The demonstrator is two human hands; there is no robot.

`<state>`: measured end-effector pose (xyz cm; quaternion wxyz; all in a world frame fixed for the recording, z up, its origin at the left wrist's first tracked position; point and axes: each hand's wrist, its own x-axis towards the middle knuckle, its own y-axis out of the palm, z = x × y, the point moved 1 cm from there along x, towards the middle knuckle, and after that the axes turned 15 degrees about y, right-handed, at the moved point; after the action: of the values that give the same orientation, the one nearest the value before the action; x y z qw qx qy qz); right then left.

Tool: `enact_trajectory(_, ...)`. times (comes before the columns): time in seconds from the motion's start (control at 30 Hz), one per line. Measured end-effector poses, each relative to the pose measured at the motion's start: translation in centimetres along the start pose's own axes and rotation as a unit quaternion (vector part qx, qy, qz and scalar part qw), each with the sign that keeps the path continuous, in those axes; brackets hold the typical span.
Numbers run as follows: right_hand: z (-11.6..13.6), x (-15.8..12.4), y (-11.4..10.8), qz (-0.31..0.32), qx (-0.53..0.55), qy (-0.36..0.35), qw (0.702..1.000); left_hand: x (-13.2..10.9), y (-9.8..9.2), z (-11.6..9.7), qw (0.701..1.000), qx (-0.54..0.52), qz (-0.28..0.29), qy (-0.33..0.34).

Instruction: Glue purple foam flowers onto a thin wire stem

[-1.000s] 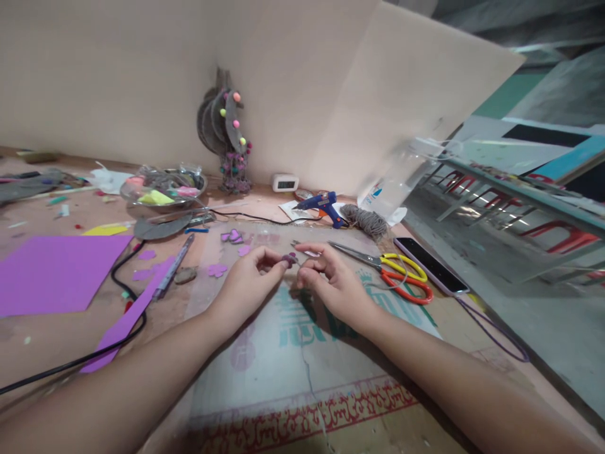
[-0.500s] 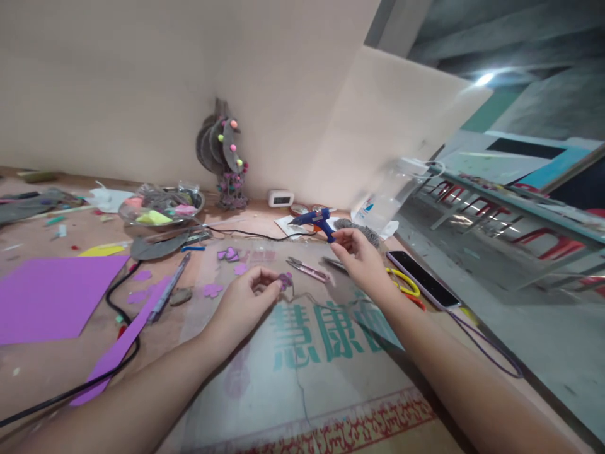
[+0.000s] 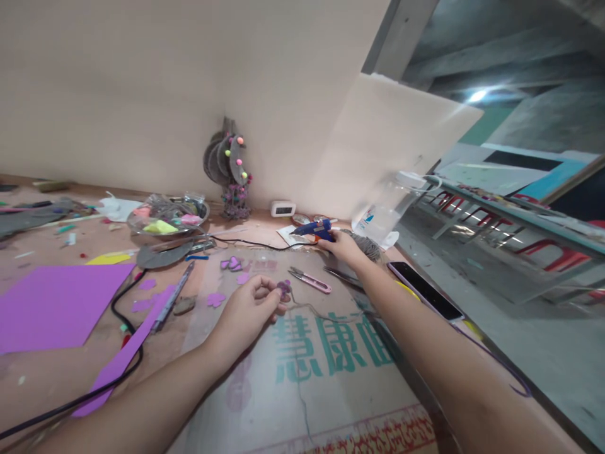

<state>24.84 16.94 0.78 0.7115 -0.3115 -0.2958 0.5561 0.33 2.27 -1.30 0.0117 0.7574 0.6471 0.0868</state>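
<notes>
My left hand [image 3: 248, 310] pinches a small purple foam flower [image 3: 284, 289] just above the printed cardboard mat [image 3: 302, 366]; a thin wire trails from the flower to the right. My right hand [image 3: 344, 246] is stretched to the far side of the mat, fingers wrapped round the handle of the blue glue gun [image 3: 312, 229]. Its black cord [image 3: 250, 243] runs left across the table. Small pink snips [image 3: 309, 280] lie between my two hands.
Purple foam sheet [image 3: 57, 302] and strip [image 3: 127, 350] lie left, with a pen [image 3: 172, 296] and black cable [image 3: 120, 302]. A bowl of scraps [image 3: 165, 217], a decorated cardboard ornament [image 3: 229, 167], a small clock [image 3: 282, 208], twine [image 3: 371, 243], a bottle [image 3: 385, 208] and a phone [image 3: 425, 291] surround the mat.
My right hand left the flower, reached forward past the scissors and closed on the glue gun. My left hand kept hold of the flower. The view tilted upward.
</notes>
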Motion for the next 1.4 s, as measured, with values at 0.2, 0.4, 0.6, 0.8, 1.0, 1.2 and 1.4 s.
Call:
enact_trajectory(0.2,0.3,-0.5,0.5,-0.041,0.005,0.023,0.999,-0.1,0.0,-0.1,1.0,-0.015,-0.001,0.007)
enact_trajectory(0.4,1.4,-3.8,-1.6,-0.023,0.064,0.029,0.997,0.1,-0.2,0.2,0.999,0.016,-0.004,0.033)
enact_trajectory(0.6,2.4,-9.8,-3.2,0.055,0.209,-0.019,0.976,0.1,-0.3,0.1,0.998,0.049,-0.006,0.034)
enact_trajectory(0.8,1.2,-13.6,-2.4,0.093,0.183,-0.02,0.979,0.0,-0.5,0.1,0.998,0.06,-0.018,0.031)
enact_trajectory(1.0,0.5,-15.4,-2.0,0.137,0.135,-0.089,0.977,0.0,-0.4,-0.2,0.998,0.06,-0.027,0.025)
enact_trajectory(1.2,0.9,-15.9,-1.8,0.169,0.126,-0.111,0.971,0.0,-0.4,-0.4,0.997,0.059,-0.032,0.024)
enact_trajectory(1.4,0.8,-15.8,-1.4,0.151,0.1,-0.113,0.977,-0.1,-0.3,-0.7,0.996,0.08,-0.029,0.022)
